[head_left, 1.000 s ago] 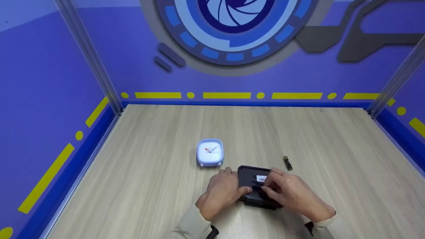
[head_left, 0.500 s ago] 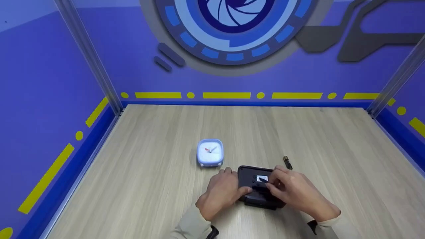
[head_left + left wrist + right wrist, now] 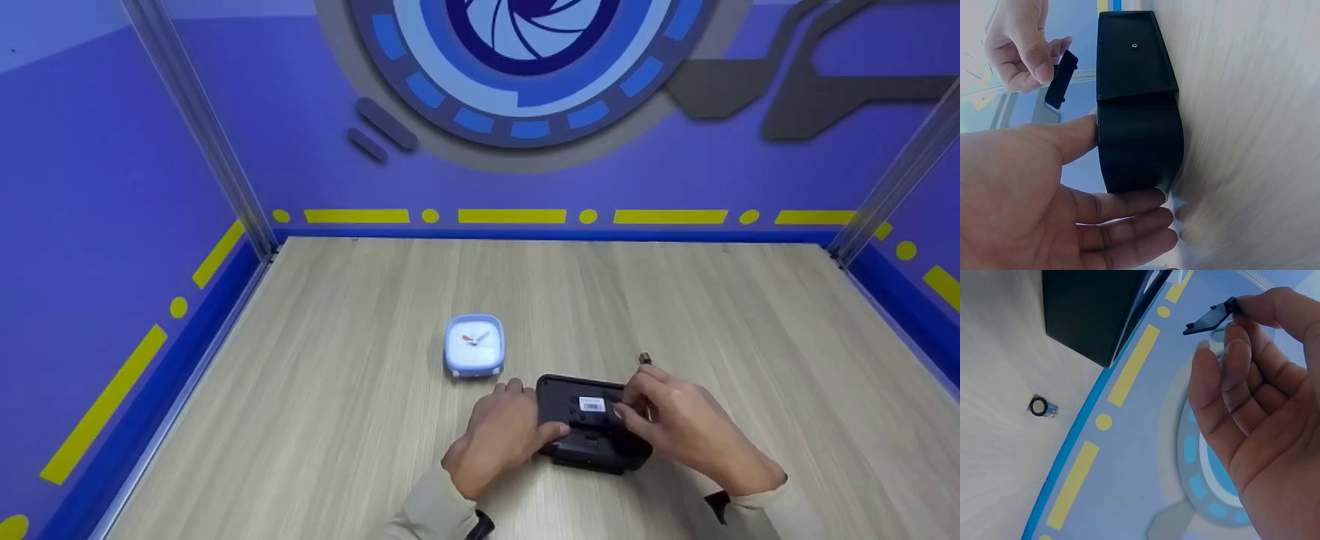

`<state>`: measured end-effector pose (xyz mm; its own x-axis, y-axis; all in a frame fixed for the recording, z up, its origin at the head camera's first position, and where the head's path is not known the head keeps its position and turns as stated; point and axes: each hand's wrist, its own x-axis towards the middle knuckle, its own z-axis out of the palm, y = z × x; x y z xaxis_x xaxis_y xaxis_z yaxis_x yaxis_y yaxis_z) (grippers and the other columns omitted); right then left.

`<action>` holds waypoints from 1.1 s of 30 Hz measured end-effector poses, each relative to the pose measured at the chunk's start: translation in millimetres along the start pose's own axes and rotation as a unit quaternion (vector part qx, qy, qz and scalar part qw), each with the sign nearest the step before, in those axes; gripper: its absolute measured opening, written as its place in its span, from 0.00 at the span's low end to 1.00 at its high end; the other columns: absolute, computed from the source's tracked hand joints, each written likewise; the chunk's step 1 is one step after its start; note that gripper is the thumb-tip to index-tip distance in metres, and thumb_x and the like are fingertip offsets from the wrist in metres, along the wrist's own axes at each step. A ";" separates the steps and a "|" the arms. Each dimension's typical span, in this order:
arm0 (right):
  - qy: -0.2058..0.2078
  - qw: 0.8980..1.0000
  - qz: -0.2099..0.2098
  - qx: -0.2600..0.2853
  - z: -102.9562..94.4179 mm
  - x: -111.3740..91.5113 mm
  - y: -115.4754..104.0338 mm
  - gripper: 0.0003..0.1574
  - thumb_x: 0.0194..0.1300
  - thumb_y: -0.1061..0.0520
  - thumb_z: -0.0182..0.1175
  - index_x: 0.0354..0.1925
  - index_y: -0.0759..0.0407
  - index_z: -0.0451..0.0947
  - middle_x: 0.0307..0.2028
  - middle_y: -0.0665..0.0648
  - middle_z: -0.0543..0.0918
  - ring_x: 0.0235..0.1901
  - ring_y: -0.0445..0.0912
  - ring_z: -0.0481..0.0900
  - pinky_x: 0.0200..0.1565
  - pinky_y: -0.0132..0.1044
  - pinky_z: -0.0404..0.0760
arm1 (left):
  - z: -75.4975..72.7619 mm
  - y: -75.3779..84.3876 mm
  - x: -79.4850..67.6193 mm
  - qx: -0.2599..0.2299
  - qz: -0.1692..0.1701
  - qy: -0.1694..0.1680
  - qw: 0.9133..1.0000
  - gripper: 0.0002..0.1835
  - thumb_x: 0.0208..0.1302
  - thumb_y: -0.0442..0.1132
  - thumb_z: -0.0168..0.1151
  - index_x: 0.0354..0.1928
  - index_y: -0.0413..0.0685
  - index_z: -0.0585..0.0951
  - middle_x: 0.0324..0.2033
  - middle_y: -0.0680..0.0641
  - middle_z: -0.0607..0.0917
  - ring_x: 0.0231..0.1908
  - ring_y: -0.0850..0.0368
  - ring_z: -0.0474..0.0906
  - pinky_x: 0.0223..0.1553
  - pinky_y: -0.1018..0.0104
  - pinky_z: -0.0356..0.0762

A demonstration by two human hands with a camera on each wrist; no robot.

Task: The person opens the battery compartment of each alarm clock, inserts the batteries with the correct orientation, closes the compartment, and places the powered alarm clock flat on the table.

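Observation:
A black boxy device lies on the table with a white label and a recess on its upper side. My left hand grips its left end, thumb on top and fingers against the side. Above the device, my right hand pinches a small black battery cover between thumb and fingertips. The cover is tilted and apart from the device; tabs show along its edge. Just beyond the right hand lies a small battery, partly hidden by that hand in the head view.
A light blue alarm clock with a white face stands behind the left hand. The wooden table is bounded by blue-purple printed walls with metal corner posts.
My right hand has moved right, lifting the battery cover off the device and uncovering the recess and label. It now partly hides the battery. The left hand stays put.

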<state>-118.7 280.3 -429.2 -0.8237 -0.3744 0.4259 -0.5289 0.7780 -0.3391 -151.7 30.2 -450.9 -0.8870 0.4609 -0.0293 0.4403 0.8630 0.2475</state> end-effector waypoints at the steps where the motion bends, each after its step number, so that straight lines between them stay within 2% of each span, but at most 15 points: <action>1: -0.003 1.000 0.005 -0.002 -0.9 0.2 0.0 0.19 0.58 0.65 0.78 0.32 0.48 0.77 0.30 0.38 0.71 0.26 0.32 0.68 0.26 0.31 0.71 | -0.1 0.1 -0.1 0.001 0.000 0.000 1.000 0.36 0.71 0.66 0.65 0.53 0.35 0.85 0.40 0.43 0.81 0.40 0.51 0.78 0.42 0.55 0.80; 7: -0.019 0.999 0.024 -0.009 -4.4 1.0 0.7 0.18 0.60 0.65 0.77 0.33 0.48 0.77 0.30 0.38 0.72 0.27 0.33 0.69 0.27 0.32 0.71 | 0.2 0.7 0.2 -0.001 -0.003 -0.001 1.000 0.36 0.70 0.66 0.65 0.54 0.35 0.85 0.41 0.43 0.81 0.40 0.51 0.78 0.42 0.55 0.80; 17: -0.018 1.000 0.018 -0.009 -4.7 0.3 2.4 0.18 0.60 0.64 0.77 0.32 0.48 0.77 0.30 0.39 0.74 0.27 0.33 0.70 0.28 0.33 0.72 | 0.7 1.0 -0.2 -0.007 -0.009 -0.002 1.000 0.36 0.70 0.66 0.66 0.55 0.35 0.85 0.41 0.44 0.81 0.41 0.51 0.77 0.42 0.55 0.80; 24: -0.033 0.999 0.034 -0.011 -5.6 1.2 2.3 0.17 0.61 0.64 0.76 0.32 0.49 0.77 0.30 0.40 0.74 0.27 0.33 0.70 0.28 0.34 0.72 | 1.5 1.0 -0.3 -0.001 -0.008 0.004 1.000 0.36 0.70 0.66 0.66 0.54 0.36 0.85 0.41 0.43 0.81 0.41 0.51 0.78 0.42 0.55 0.81; 33: -0.038 0.999 0.035 -0.009 -5.2 0.5 3.6 0.16 0.62 0.63 0.77 0.32 0.49 0.78 0.31 0.39 0.75 0.28 0.33 0.72 0.28 0.34 0.74 | 1.9 0.6 -0.5 -0.002 -0.007 0.001 1.000 0.36 0.71 0.66 0.65 0.54 0.36 0.85 0.42 0.43 0.82 0.42 0.51 0.78 0.42 0.55 0.81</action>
<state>-119.9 285.5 -425.8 -0.8718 -0.3555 0.3369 -0.4667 0.8117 -0.3511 -150.7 30.9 -452.5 -0.8930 0.4490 -0.0298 0.4282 0.8683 0.2505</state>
